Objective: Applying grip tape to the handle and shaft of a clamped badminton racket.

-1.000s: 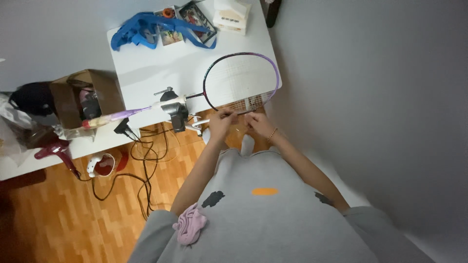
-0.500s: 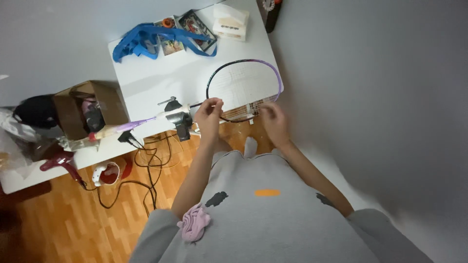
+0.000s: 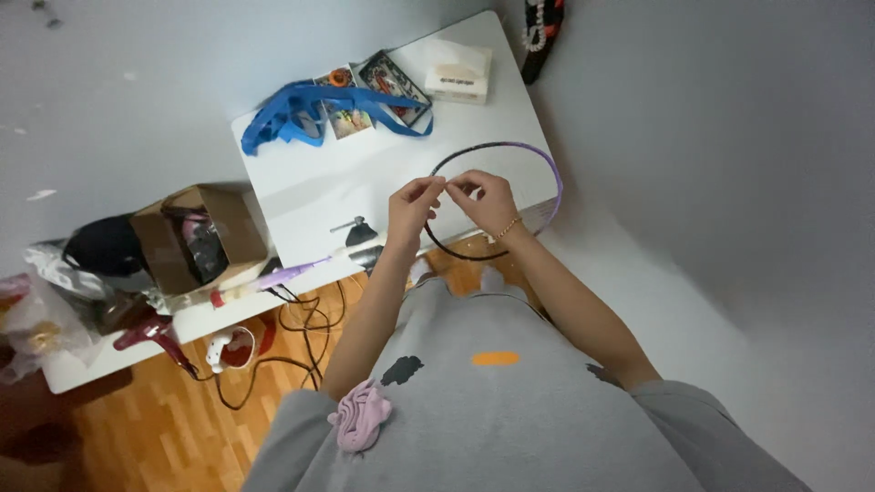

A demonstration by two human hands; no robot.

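Left hand [image 3: 415,202] and right hand [image 3: 486,199] both pinch the thin black-and-purple racket hoop [image 3: 548,169] at its near-left rim; the hoop extends rightward over the white bench [image 3: 310,182].

One head-worn camera looks steeply down from above the person's chest, facing a white table [image 3: 319,196] against the wall, hands close below, wooden floor [image 3: 155,428] farther down.
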